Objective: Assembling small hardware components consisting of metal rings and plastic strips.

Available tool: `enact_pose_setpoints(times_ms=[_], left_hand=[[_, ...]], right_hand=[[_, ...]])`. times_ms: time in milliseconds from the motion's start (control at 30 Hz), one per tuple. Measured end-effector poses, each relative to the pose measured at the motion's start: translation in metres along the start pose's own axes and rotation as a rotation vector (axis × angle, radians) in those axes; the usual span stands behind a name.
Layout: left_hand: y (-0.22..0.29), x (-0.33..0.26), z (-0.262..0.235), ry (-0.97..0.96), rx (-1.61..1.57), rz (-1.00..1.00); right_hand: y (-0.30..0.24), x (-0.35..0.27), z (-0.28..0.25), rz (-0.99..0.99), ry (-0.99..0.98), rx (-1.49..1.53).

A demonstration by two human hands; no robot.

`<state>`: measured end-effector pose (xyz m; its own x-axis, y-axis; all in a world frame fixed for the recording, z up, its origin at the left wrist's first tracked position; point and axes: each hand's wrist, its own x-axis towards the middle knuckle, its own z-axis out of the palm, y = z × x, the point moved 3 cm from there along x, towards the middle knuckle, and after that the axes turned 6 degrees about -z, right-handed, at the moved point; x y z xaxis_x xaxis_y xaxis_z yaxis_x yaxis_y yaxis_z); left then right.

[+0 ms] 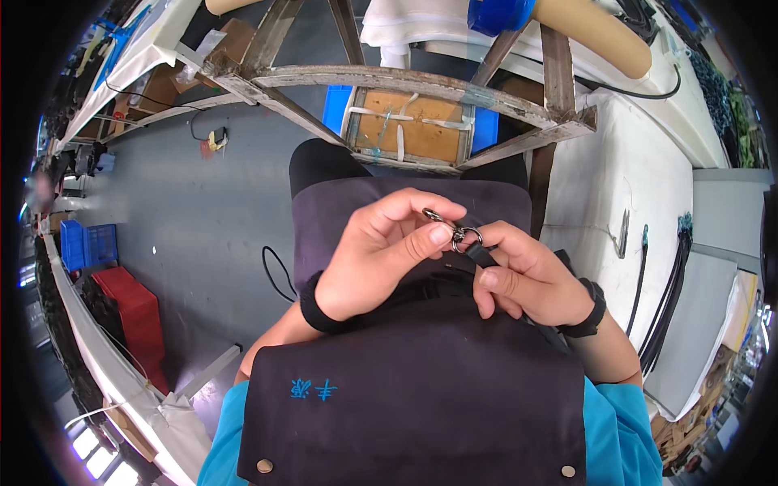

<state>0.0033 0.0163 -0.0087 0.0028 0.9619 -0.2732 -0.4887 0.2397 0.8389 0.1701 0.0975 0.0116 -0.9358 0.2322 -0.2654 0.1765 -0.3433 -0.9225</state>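
Above my lap, my left hand (369,255) pinches a dark metal swivel snap hook (459,235) between thumb and index finger. The hook's tip pokes out over the fingers. A metal ring at its other end meets a black strap (481,257), and my right hand (531,279) is closed on that strap, with its index finger near the ring. More black strap or cord lies below the hands against the dark apron (405,381), its course partly hidden by my right hand.
A worn wooden frame (389,77) stands ahead of my knees, with a blue crate (336,109) beyond. A white-covered surface (600,162) with several black straps (668,300) is on the right. Left are a blue basket (87,245) and a red box (134,320).
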Motion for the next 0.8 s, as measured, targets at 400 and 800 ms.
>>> enact_pose_setpoints(times_ms=[400, 800], left_hand=[[0.04, 0.0, 0.005, 0.092, 0.757, 0.421], [0.012, -0.003, -0.001, 0.064, 0.356, 0.186]], right_hand=[[-0.009, 0.02, 0.009, -0.169, -0.004, 0.511], [0.002, 0.005, -0.007, -0.07, 0.105, -0.35]])
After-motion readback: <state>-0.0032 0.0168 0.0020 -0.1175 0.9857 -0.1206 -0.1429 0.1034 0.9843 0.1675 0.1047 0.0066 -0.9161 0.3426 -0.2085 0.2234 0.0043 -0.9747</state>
